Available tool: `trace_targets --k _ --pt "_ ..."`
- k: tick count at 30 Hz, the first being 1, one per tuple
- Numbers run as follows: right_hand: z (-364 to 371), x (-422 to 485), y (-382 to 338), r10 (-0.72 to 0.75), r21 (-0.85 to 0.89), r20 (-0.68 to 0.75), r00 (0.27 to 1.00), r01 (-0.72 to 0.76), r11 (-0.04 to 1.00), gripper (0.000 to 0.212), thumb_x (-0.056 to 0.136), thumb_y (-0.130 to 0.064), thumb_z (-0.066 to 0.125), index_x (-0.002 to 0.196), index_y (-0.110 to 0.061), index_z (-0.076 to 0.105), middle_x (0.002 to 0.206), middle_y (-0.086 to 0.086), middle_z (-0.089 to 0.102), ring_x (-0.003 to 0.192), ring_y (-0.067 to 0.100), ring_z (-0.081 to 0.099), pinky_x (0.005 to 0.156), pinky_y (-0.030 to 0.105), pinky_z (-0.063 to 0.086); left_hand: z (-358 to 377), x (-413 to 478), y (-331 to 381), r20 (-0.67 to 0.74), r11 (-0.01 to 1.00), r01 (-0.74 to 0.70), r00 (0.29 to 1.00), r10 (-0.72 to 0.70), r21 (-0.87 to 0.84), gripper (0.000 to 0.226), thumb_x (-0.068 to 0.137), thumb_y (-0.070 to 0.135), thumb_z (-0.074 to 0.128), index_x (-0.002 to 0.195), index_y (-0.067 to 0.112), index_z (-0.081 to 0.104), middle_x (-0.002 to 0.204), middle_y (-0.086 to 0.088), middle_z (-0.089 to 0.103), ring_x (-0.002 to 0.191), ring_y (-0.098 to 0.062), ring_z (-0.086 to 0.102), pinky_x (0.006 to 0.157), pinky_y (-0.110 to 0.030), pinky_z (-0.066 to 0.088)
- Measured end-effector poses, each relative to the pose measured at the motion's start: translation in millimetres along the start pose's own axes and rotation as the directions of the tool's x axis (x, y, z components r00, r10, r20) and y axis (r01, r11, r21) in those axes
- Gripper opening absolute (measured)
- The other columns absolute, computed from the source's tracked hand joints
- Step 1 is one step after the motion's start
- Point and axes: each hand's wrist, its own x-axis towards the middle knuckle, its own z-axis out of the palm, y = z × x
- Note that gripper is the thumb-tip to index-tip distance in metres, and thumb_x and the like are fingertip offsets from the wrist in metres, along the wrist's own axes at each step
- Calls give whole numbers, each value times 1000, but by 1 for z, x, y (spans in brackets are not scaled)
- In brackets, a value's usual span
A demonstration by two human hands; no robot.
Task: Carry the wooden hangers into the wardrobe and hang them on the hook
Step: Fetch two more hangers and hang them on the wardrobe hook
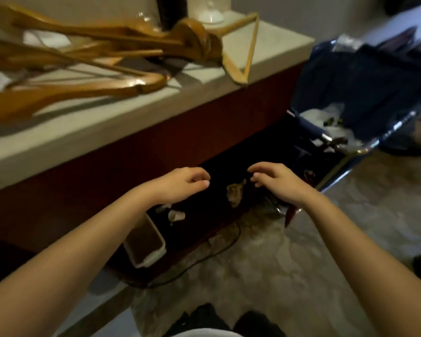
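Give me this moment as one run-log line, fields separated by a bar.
stage: before pickup | left hand: empty, loosely curled | right hand: empty, loosely curled | wooden hangers: piled on counter, untouched

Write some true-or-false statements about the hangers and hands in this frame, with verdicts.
1. The hangers lie in a pile on the counter. True.
2. The left hand grips a hanger. False: it holds nothing, and its fingers are loosely curled.
3. The right hand holds nothing. True.
4. One hanger already hangs on a hook. False: every hanger in view lies on the counter.
5. A blue bag stands left of the hands. False: the bag is to their right.
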Motion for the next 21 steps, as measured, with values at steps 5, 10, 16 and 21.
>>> trace_targets --k 5,10,16,21 --pt "-62 37 -51 -250 -37 -58 966 249 968 21 95 -18 47 110 -23 61 96 -4 68 90 12 66 87 30 48 -62 -3 57 -161 992 -114 979 121 51 32 95 37 43 126 30 50 123 9 59 113 -4 54 97 -24 43" --pt "-119 75 -86 -468 -75 -124 875 462 884 20 95 -18 48 103 -17 66 91 -2 70 80 8 66 75 20 49 -99 -2 108 -351 981 -183 916 195 66 28 93 36 45 120 33 53 115 16 62 105 3 57 90 -19 47" --pt "-172 122 -116 -587 -128 -23 809 580 804 17 94 -22 48 102 -24 63 91 -8 66 84 4 64 74 19 52 -128 11 158 -571 978 -164 794 210 133 24 90 38 46 112 40 56 104 19 63 97 7 60 79 -19 52" --pt "-195 167 -137 -655 -174 77 752 657 734 16 94 -23 49 103 -27 61 94 -11 64 89 6 63 81 26 53 -163 30 170 -708 990 -22 697 115 139 25 91 31 48 116 31 55 106 12 63 96 -2 62 73 -20 54"
